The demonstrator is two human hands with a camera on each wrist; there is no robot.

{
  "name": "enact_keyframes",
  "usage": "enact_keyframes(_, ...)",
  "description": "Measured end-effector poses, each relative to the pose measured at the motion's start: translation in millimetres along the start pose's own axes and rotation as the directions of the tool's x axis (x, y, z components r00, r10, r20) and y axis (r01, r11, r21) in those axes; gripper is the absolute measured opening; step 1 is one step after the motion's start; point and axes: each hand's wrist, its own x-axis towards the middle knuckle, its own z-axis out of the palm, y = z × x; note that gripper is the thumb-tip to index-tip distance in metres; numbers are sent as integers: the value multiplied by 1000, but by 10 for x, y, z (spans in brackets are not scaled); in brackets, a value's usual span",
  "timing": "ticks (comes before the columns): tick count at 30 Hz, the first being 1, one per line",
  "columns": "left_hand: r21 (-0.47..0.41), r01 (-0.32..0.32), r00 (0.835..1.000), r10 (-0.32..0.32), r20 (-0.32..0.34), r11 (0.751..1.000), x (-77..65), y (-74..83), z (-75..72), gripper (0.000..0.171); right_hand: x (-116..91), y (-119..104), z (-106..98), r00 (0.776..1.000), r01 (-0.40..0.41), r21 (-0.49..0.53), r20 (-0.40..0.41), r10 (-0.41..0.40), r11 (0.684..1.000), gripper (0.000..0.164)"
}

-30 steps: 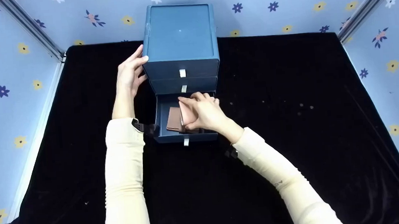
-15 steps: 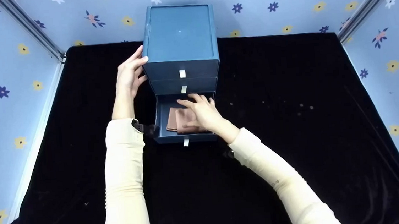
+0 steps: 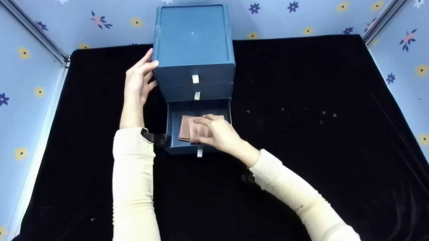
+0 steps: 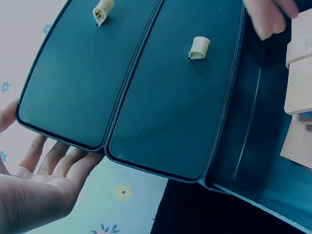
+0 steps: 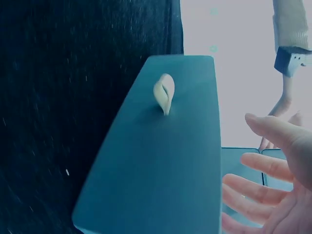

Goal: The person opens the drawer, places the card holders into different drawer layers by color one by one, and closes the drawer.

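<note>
A blue drawer unit (image 3: 192, 34) has its bottom drawer (image 3: 175, 112) pulled out. Inside lie two pinkish-brown leather pieces: a stitched wallet with a strap (image 4: 300, 73), on top, and a flat folded one (image 3: 185, 127) partly under it. My right hand (image 3: 223, 135) is over the upper wallet, thumb and fingers apart; it hides the wallet's right part. The right wrist view shows those fingers loosely bent with nothing pinched between them. My left hand (image 3: 137, 80) rests against the unit's left side, thumb at the top front corner, fingers spread along the side.
Two drawers above, each with a pale pull tab (image 3: 195, 79), are closed. The open drawer's front has another tab (image 3: 200, 153). Black cloth (image 3: 314, 128) covers the table. Flower-patterned panels (image 3: 286, 7) stand behind and at both sides.
One second ago my right hand held the upper wallet tilted up; it then lay flat in the drawer. The right fingers have since drawn back toward the front. My left hand stays in place.
</note>
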Motion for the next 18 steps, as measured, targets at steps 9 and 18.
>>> enact_keyframes(9,-8,6,1000,-6,7,1000,-11,3,11,57,-186,-74,68,994,30,193,-107,-9,981,32)
enact_keyframes(18,-4,-2,1000,2,7,1000,-12,-1,4,57,-400,-157,191,979,20,311,-197,44,950,23)
